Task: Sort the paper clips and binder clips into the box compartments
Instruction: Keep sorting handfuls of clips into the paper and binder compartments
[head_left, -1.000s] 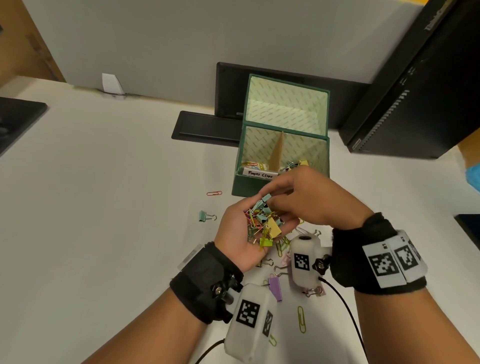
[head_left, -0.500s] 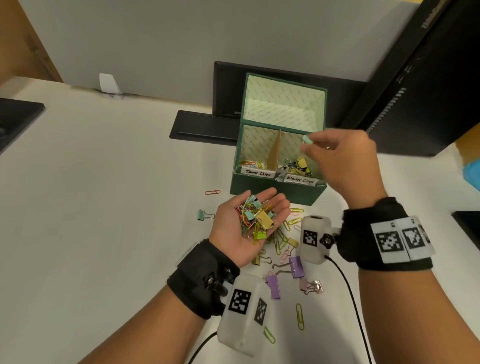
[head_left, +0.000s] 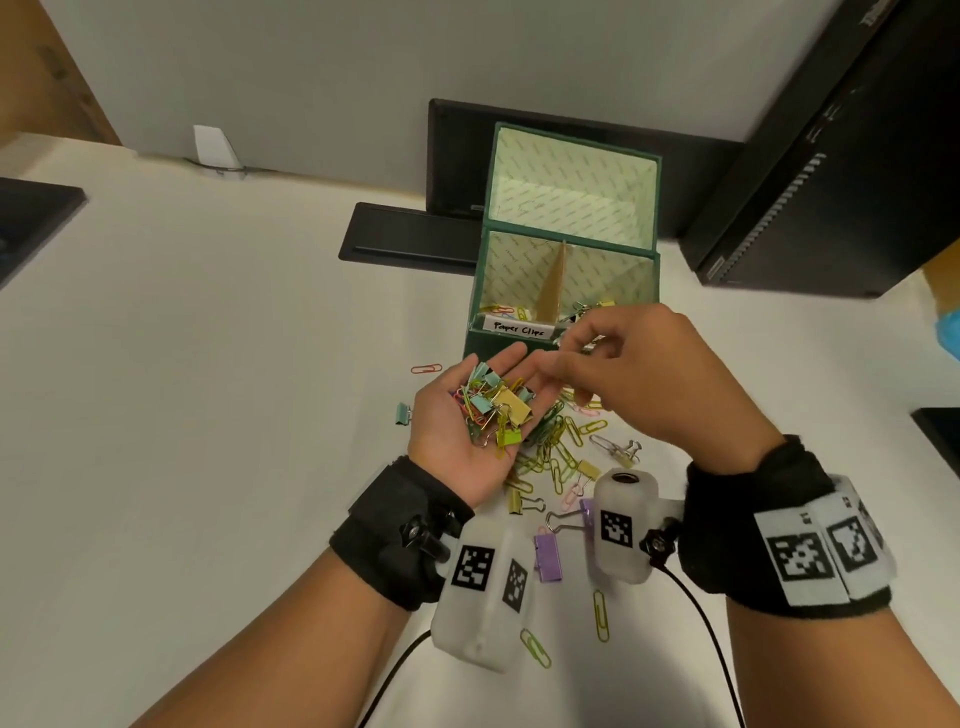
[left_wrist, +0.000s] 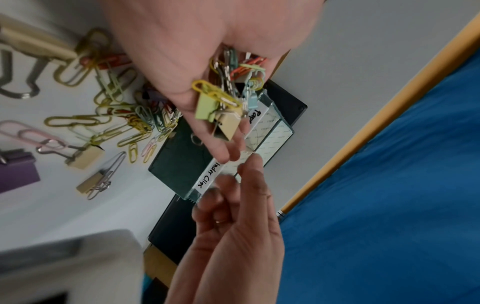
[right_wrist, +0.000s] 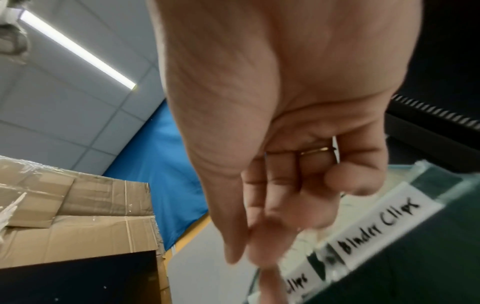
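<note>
My left hand lies palm up in front of the box, carrying a heap of mixed clips: yellow, teal and green binder clips tangled with coloured paper clips. My right hand hovers just right of that palm with nothing in it, its fingers loosely bent and near the left fingertips. The green box stands open behind, lid upright. Its left compartment, labelled "Paper Clips", holds a few paper clips. The right one, labelled "Binder Clips", holds binder clips.
Loose clips are scattered on the white table under and in front of my hands, among them a purple binder clip. A teal binder clip and a red paper clip lie to the left. A black computer tower stands at the back right.
Half a second ago my right hand held a teal clip over the box's binder side. It has come back to the left palm without it. The left hand has barely moved.
</note>
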